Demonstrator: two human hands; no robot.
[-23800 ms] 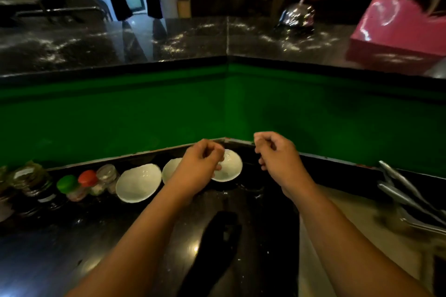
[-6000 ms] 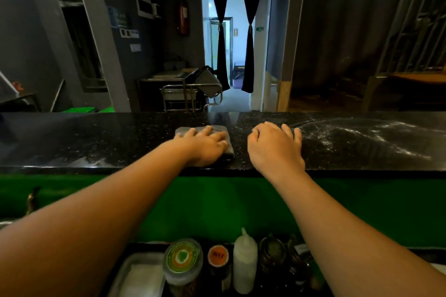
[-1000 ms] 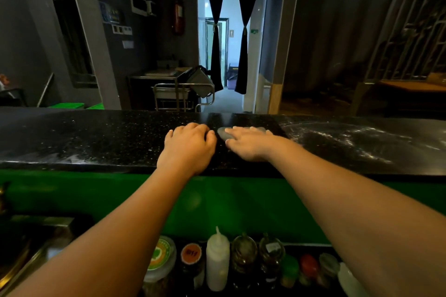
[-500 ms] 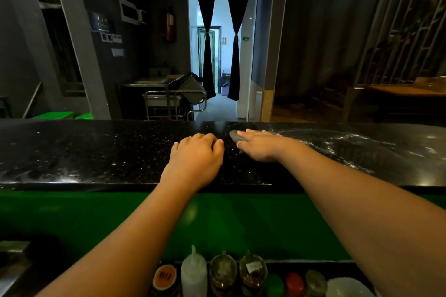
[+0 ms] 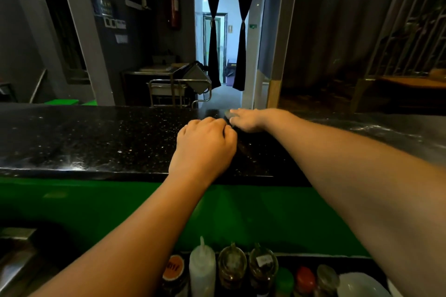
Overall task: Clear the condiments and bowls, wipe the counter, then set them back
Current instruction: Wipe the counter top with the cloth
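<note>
Grey wiping cloth (image 5: 228,113) shows only as a sliver under the flat, straight fingers of the right hand (image 5: 249,120), near the far edge of the black speckled stone table (image 5: 96,142). Within the last second it has been pushed farther from the person, so wiping seems mid-stroke. The left hand (image 5: 205,149) rests just beside it, fingers curled, holding nothing visible. Below the green front panel (image 5: 72,202), a white plastic squeeze bottle (image 5: 202,266), lidded glass jars (image 5: 232,266) and a white ceramic bowl (image 5: 359,286) wait. Beyond the table, the room is dim and black curtains (image 5: 212,19) frame a lit doorway.

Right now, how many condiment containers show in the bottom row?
7, left to right: orange-lid jar, squeeze bottle, glass jar, second glass jar, green cap, red cap, grey cap. More may be hidden.
</note>
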